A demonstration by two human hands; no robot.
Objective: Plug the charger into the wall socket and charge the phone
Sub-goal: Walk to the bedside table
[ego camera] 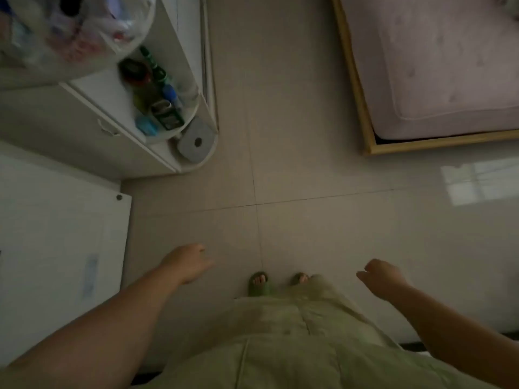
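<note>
No charger, phone or wall socket shows in the head view. My left hand (188, 265) hangs over the tiled floor at lower left, fingers loosely curled with nothing in them. My right hand (383, 276) hangs at lower right, fingers loosely curled too, also holding nothing. I look straight down at my feet in green slippers (259, 283) and a pale green garment below them. The room is dim.
A white shelf unit (168, 153) with bottles, small boxes and a grey square device (196, 141) stands at upper left, under a full plastic bag (70, 29). A white cabinet (56, 248) is at left. A wood-framed bed (370, 130) with a pink mattress fills the upper right.
</note>
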